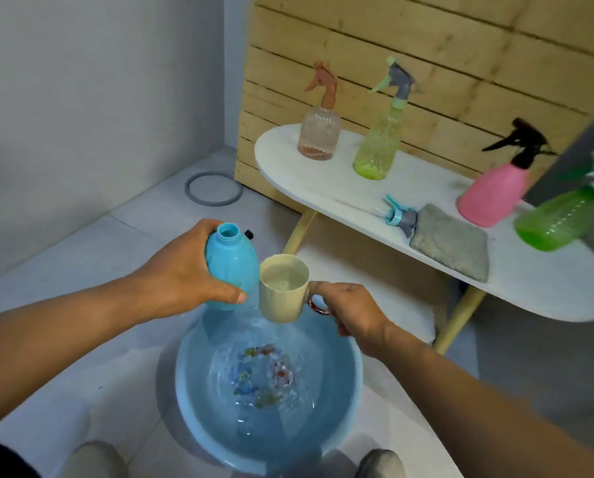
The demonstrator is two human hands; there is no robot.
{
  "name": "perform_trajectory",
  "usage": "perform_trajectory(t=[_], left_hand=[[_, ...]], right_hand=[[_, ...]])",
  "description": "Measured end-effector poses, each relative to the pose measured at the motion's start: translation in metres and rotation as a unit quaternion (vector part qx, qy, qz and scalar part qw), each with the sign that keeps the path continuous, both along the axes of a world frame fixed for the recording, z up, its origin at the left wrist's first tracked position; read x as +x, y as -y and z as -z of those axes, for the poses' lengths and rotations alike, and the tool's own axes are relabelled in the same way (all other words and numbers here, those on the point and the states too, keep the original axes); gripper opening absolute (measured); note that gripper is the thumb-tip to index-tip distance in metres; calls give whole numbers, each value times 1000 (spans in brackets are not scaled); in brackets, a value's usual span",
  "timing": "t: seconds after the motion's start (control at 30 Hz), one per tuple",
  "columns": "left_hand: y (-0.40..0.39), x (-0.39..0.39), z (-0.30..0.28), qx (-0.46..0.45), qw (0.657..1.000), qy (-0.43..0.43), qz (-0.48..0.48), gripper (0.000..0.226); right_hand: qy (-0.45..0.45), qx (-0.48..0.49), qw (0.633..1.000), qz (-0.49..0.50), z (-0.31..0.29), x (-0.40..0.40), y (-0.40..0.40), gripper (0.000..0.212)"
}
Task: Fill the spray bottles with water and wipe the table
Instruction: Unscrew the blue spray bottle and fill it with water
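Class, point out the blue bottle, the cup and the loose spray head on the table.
Blue bottle (233, 267): head view, on its body.
Cup (279, 298): head view, on its outer wall.
Spray head (399, 217): head view, on its collar.

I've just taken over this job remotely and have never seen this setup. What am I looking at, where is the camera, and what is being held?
There is no machine: a person works with bare hands, and the one picture comes from a camera on their head, looking forward and down. The left hand holds an open blue bottle. The right hand holds a cream cup of water by its handle, above a blue basin of water on the floor. On the white table stand four spray bottles with their tops on. A loose spray top and a grey cloth lie there too.
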State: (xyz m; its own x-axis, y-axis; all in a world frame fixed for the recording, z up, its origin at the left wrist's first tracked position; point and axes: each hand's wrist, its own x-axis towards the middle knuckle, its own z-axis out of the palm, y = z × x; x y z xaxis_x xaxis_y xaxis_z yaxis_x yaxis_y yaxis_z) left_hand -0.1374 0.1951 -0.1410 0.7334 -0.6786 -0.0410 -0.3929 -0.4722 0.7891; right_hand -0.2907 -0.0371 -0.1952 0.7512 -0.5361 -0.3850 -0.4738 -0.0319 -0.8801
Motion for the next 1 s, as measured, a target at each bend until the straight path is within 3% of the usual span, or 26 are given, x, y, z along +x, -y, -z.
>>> perform_trajectory(t=[0.2, 0.43, 1.0], left_hand=[[-2, -6, -7, -13, 1000, 13, 2, 89], [4, -16, -10, -34, 999, 1, 35, 84], [17, -25, -10, -87, 994, -17, 67, 89]], right_hand=[[67, -30, 997, 0, -84, 0, -6, 46], [120, -88, 989, 26, -143, 1, -9, 53], [159, -185, 970, 26, -172, 7, -5, 50]])
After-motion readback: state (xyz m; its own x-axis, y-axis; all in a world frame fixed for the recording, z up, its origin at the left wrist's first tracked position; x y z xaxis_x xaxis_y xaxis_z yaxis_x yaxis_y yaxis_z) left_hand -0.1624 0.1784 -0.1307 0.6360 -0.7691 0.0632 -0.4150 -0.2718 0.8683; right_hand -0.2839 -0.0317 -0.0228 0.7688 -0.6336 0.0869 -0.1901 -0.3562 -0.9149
